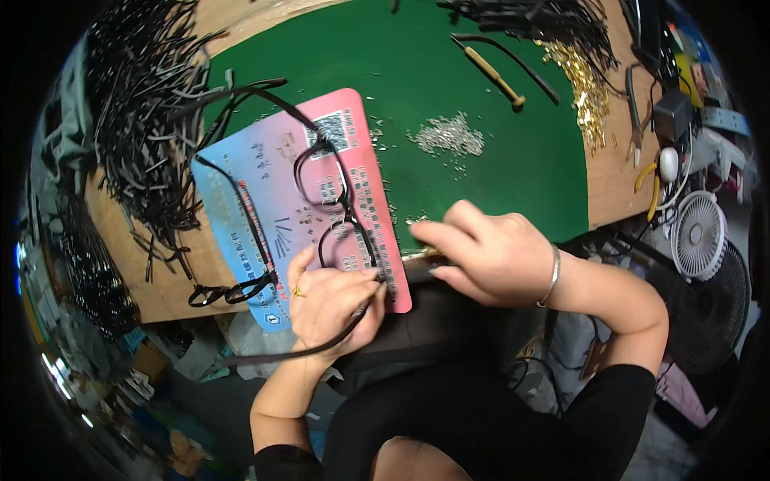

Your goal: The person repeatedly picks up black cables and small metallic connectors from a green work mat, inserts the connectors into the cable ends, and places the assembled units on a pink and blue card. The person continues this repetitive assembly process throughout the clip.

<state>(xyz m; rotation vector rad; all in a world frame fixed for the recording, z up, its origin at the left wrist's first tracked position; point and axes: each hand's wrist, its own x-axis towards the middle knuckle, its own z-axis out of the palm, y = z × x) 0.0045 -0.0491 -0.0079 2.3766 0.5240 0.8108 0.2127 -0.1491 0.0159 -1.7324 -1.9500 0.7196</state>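
A black eyeglass frame (333, 200) lies on a pink-and-blue printed card (273, 200) at the near edge of the green mat (481, 72). The left hand (333, 301) grips the frame's near end and one temple arm. The right hand (481, 252) is closed around a small tool (421, 255) pointed at the frame. The mat covers a wooden tabletop (609, 176); black temple arms (144, 120) heap along its left edge, small silver screws (449, 135) mid-mat, gold hinges (585, 88) and a wooden-handled screwdriver (493, 76) toward the far right corner. A white fan (699, 234) stands beyond the right edge.

Bright, even overhead light fell on the tabletop (497, 160), casting soft shadows. The centre was sharp; fisheye bending and dark vignetting smeared the rim.
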